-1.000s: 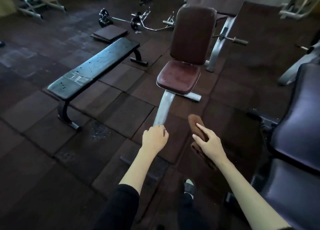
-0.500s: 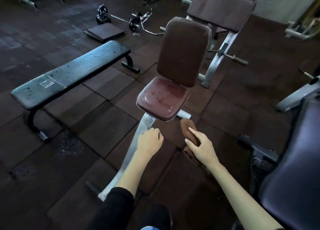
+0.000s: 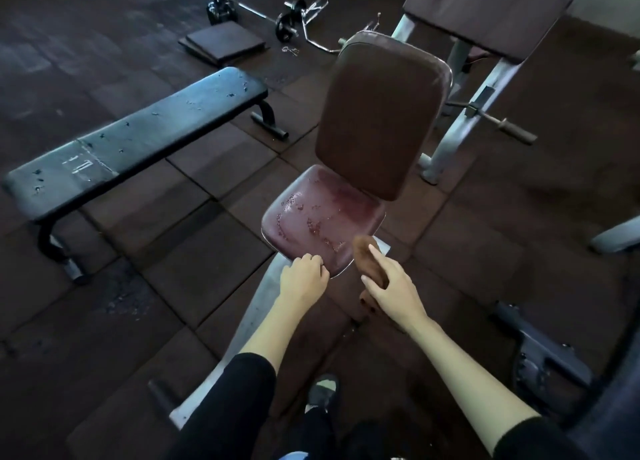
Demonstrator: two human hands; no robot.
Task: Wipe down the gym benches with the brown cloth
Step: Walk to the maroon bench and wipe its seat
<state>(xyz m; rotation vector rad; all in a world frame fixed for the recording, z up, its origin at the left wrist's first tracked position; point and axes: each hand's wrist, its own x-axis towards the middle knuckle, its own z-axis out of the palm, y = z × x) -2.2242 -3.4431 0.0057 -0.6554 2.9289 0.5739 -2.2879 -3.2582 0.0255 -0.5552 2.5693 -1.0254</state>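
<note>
Floor lay open left of the seat; your curled left hand met its near edge, right hand gripping brown cloth.

The brown cloth looks soft and napped, fully matt. The seat pad is glossy maroon vinyl, its skin cracked and flaking in rough patches, while the backrest is a smoother, duller brown vinyl. The flat bench has black padding with a faint sheen, pitted by small tears. The frame beam is pale painted metal, possibly scuffed. The floor is matt, grainy rubber tile. The barbell is bright chromed metal.
</note>
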